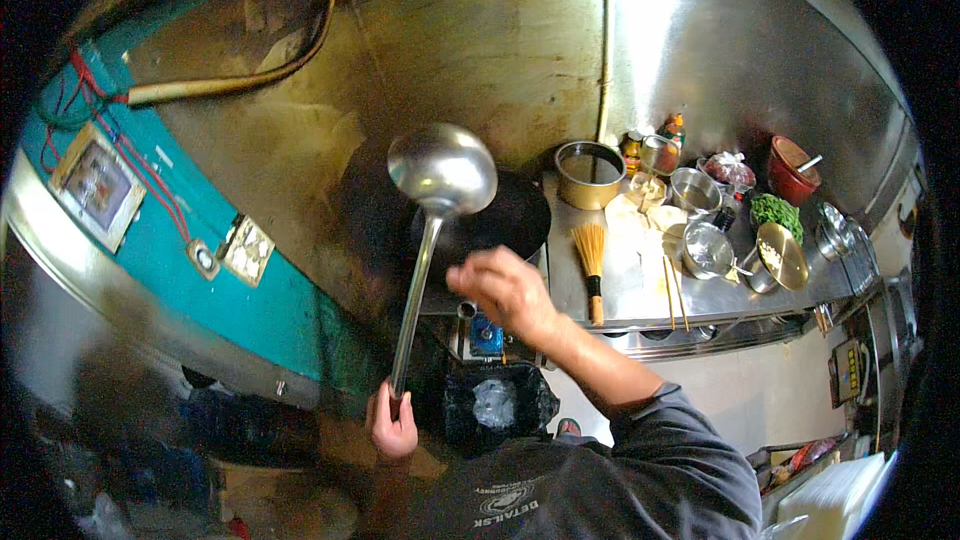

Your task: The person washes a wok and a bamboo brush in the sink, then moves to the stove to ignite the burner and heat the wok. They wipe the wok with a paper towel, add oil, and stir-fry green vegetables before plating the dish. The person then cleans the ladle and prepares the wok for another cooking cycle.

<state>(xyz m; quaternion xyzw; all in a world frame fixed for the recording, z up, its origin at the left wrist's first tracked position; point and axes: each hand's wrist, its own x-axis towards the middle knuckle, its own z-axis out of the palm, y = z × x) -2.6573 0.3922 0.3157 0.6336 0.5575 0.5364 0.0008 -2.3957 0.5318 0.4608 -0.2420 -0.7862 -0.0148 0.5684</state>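
My left hand (393,424) grips the lower end of the handle of a large steel wok ladle (444,169). The ladle is raised, its bowl at the top and its rounded side facing me. Behind it lies a dark wok (517,214), partly hidden by the bowl. My right hand (510,292) is over the near edge of the wok, right of the ladle handle. Its fingers are bent and blurred, and whether they hold something cannot be seen. Below that hand is a blue box-like part (486,336) on the stove front.
On the steel counter (564,281) stand a brass-coloured pot (590,191), a bamboo wok brush (591,266), chopsticks (675,292), steel bowls (707,249), green herbs (778,216) and a red pot (793,169). A black-lined bin (457,405) is below. A hose (240,84) runs along the stained wall.
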